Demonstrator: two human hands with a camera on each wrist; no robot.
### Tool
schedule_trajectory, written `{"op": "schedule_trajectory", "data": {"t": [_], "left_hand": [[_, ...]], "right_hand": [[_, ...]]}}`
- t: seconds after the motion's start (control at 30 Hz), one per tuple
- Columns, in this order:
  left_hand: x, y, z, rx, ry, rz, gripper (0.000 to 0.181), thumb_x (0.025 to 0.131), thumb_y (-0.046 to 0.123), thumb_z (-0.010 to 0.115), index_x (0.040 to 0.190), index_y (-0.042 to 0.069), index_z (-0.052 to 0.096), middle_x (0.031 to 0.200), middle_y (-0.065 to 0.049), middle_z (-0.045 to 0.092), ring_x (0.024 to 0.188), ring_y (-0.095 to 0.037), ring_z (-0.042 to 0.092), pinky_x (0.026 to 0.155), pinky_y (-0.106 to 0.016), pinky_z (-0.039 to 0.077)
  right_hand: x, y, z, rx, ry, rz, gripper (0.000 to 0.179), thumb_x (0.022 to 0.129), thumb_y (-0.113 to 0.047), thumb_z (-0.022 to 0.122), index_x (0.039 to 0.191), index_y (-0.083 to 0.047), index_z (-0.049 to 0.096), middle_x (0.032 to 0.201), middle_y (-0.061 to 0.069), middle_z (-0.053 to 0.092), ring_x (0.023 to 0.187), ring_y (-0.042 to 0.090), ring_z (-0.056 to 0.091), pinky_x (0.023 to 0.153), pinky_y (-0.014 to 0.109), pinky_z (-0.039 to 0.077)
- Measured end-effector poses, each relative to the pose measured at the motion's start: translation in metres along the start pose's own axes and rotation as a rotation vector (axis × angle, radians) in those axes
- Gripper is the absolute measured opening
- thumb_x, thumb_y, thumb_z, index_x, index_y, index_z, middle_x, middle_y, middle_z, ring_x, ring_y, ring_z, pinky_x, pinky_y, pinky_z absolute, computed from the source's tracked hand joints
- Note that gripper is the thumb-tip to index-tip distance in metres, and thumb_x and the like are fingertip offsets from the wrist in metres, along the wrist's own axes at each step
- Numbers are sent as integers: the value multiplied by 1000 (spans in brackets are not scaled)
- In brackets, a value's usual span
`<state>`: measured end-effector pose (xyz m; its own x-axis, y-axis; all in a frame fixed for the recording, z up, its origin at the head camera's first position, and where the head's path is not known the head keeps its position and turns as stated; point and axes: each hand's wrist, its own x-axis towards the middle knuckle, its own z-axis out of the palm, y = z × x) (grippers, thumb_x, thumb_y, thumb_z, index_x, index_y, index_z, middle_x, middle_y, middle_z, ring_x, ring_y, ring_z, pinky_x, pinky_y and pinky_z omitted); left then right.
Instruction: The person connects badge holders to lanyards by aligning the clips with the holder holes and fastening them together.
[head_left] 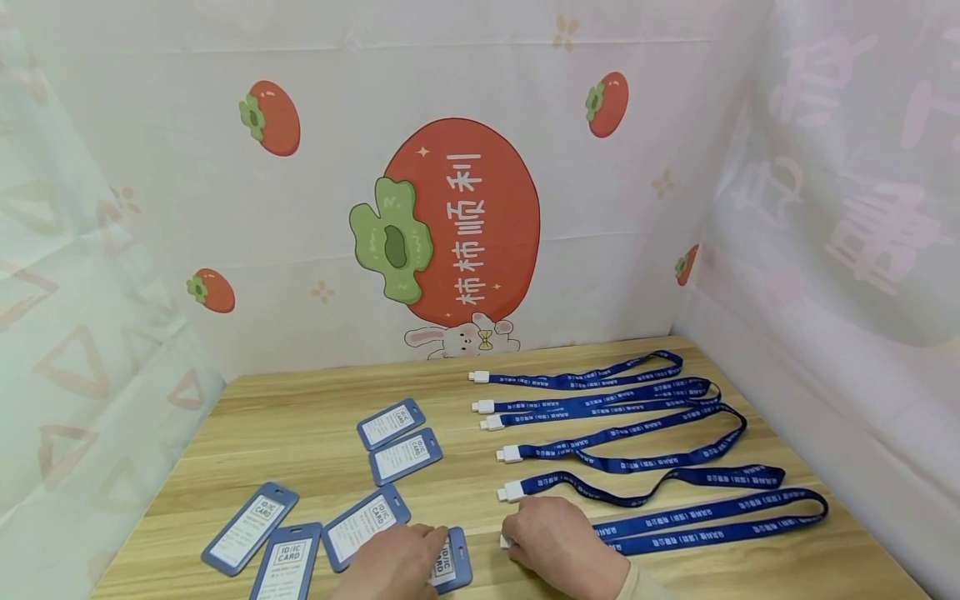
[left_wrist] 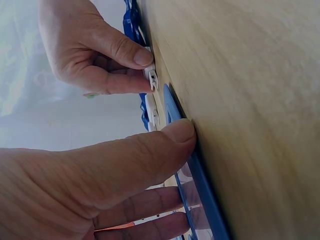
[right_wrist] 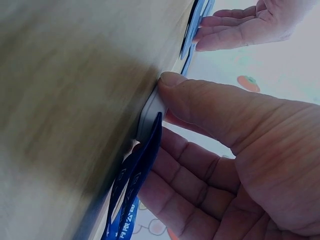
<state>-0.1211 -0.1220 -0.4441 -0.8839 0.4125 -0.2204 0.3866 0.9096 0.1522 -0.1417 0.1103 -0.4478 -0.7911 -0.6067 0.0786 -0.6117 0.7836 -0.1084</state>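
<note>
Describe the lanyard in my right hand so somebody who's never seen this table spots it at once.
On the wooden table, blue lanyards lie in rows toward the right, white clips facing left. Go to the nearest row: that lanyard forms a long, narrow loop. It alone has its clip pinched by your right hand, while its neighbours' clips lie in plain view.

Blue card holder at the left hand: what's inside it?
Inside the blue card holder is a white card, with "ID/IC CARD" showing near the slotted end. The left hand covers most of the rest, so any print there can't be seen.
</note>
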Motion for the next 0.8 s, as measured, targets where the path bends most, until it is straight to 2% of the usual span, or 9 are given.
{"op": "schedule_trajectory", "data": {"t": [0.23,0.8], "left_hand": [[2,1,-1,1,-21,-7,55,75,25,90,124,11,71,111,-1,74,93,-17,70,80,-39,61],[4,3,-1,2,-26,-33,54,74,25,90,124,13,72,111,0,74,95,-18,70,83,-42,61]], "right_hand": [[1,-1,-2,18,-33,10,10,93,-30,79,87,-23,83,63,-15,53,56,4,42,55,17,41],[1,-1,-1,22,-34,6,11,94,-31,78,87,-24,83,63,-16,54,56,4,42,55,17,41]]}}
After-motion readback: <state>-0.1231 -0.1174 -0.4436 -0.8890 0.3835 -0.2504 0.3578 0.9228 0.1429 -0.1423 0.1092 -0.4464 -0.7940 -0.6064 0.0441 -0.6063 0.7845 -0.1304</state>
